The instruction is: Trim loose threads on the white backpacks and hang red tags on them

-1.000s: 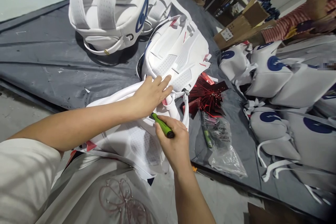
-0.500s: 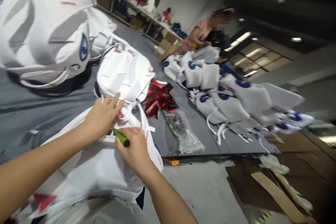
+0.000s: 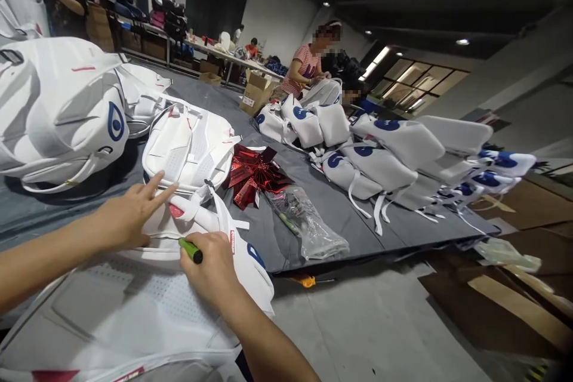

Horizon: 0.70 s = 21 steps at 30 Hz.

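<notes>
Head view: gripping a green pen-shaped tool point(image 3: 191, 249) in the curled fingers of the right hand point(image 3: 210, 265), aiming its far tip at the upper part of the near white backpack point(image 3: 147, 304); spreading the fingers of the left hand point(image 3: 125, 215) wide over that same backpack, at the front edge of the grey-covered bench point(image 3: 286, 250), with red foil streamers point(image 3: 257, 174) and a clear plastic bag point(image 3: 316, 230) lying to its right.
</notes>
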Tool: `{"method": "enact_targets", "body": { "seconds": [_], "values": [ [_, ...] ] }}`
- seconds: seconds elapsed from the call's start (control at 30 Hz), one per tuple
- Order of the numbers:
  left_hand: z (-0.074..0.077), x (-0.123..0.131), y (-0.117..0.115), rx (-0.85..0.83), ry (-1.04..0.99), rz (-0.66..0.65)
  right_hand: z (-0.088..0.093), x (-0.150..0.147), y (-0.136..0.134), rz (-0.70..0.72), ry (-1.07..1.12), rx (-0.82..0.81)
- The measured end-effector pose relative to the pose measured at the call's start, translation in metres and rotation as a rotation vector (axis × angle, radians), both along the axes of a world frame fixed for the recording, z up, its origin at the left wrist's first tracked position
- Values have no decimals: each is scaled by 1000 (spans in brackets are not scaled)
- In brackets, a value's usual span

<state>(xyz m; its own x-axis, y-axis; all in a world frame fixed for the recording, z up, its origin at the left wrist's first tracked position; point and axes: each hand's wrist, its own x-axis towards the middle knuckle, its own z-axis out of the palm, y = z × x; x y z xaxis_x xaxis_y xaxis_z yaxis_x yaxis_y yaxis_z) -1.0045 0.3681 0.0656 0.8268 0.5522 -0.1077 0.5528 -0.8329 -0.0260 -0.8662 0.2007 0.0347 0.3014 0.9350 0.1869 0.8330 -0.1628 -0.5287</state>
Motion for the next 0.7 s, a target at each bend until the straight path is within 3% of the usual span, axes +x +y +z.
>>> {"method": "enact_targets", "body": {
  "seconds": [0.23,0.43,0.6,0.7],
  "values": [
    [-5,-13,-23,176,6,93,-19,-25,0,116,104,57],
    [-13,-10,-8,177,-27,-27,-19,-21,4,127,62,68],
    [8,-19,-21,12,-29,33,-18,-17,5,201,139,124],
    [21,-23,-33,-126,-103,263,-20,-14,2,182,243,215]
  ]
}}
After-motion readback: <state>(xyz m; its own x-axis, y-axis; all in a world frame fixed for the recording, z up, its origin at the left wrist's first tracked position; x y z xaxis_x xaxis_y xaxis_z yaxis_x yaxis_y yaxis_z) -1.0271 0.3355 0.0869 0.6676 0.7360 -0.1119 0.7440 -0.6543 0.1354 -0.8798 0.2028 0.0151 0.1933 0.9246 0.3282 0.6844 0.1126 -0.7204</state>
